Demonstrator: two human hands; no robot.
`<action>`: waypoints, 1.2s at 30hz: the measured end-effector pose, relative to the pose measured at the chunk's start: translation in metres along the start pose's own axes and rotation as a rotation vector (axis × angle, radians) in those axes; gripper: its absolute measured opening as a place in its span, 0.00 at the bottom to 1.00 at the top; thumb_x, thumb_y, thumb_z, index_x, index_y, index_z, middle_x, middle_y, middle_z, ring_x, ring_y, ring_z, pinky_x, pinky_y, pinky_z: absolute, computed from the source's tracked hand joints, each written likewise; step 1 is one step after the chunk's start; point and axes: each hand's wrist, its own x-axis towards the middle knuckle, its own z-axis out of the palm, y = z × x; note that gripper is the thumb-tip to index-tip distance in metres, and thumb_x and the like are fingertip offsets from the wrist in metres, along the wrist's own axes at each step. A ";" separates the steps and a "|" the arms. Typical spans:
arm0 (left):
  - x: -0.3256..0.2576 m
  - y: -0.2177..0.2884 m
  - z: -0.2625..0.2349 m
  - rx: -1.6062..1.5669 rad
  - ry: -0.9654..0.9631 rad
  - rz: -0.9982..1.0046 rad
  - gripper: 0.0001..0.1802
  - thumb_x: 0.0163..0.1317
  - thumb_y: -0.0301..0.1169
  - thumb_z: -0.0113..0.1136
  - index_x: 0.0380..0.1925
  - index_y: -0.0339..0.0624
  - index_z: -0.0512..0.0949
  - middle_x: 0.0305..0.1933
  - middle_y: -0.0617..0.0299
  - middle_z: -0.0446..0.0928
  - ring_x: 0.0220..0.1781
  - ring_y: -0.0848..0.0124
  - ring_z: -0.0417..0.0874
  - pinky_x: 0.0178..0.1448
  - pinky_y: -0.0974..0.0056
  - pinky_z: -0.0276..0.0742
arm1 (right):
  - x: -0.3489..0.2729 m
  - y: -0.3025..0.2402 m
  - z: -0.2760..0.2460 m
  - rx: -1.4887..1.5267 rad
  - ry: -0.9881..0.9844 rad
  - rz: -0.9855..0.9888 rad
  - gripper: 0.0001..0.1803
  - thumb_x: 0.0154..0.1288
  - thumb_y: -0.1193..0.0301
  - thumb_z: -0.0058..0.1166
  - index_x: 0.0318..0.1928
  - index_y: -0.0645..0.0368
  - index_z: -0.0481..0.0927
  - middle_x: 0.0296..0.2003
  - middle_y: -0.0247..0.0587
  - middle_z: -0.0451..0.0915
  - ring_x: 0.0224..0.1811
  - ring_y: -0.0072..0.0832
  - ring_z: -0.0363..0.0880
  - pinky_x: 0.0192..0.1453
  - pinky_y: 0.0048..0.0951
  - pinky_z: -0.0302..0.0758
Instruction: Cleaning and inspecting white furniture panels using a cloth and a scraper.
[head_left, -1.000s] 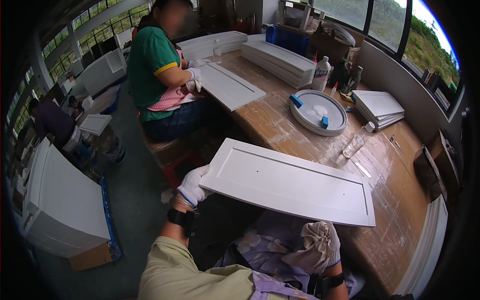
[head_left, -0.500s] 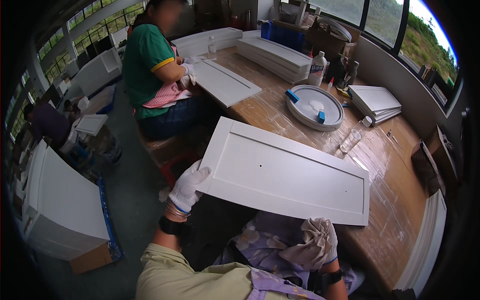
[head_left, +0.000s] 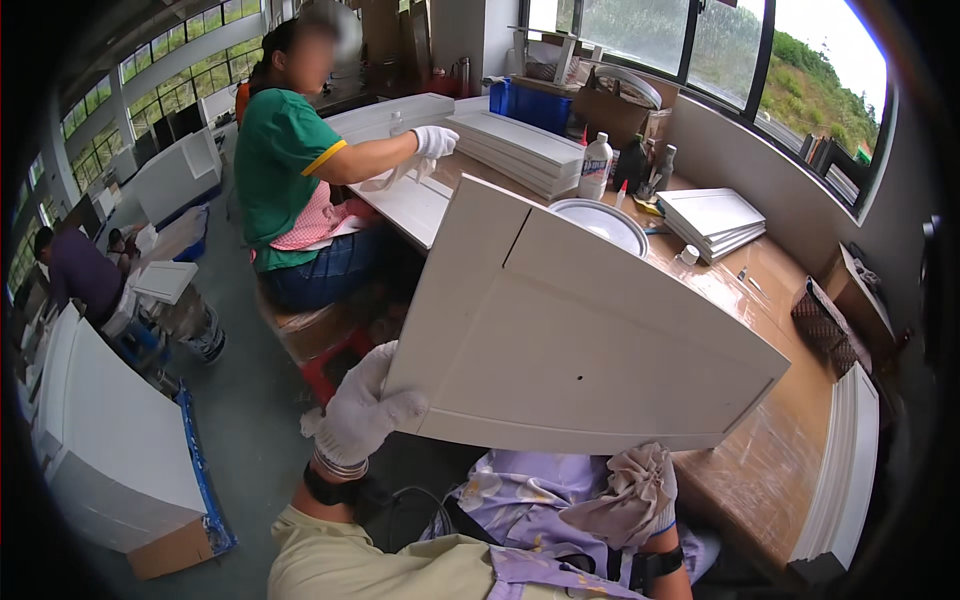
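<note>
A large white cabinet door panel [head_left: 540,340] is tilted up in front of me, its upper left corner raised high. Gloved in white, my left hand [head_left: 365,405] grips the panel's lower left edge, thumb on the near face. My right hand [head_left: 661,505], also gloved, is closed on a crumpled beige cloth [head_left: 628,495] just under the panel's lower right edge. Whether the cloth touches the panel is hard to tell. A round white lid-like tray [head_left: 605,222] is partly hidden behind the panel.
On the wrapped table [head_left: 770,430] stand a white bottle [head_left: 596,165], stacked panels [head_left: 520,150] and a smaller stack [head_left: 712,220]. A co-worker in green [head_left: 290,160] sits at the left, a gloved hand raised with a cloth. White panels [head_left: 845,470] lean along the right edge.
The panel has gone from lying nearly flat to steeply tilted, its far edge lifted. My left hand has moved slightly down. The co-worker's hand has risen off their panel.
</note>
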 end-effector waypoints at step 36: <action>-0.019 0.018 0.005 0.112 -0.036 0.029 0.30 0.61 0.29 0.60 0.63 0.35 0.63 0.59 0.60 0.71 0.60 0.72 0.70 0.66 0.66 0.62 | -0.014 -0.021 0.029 -0.249 -0.205 -0.233 0.16 0.75 0.62 0.31 0.45 0.58 0.70 0.40 0.42 0.78 0.36 0.27 0.76 0.38 0.27 0.77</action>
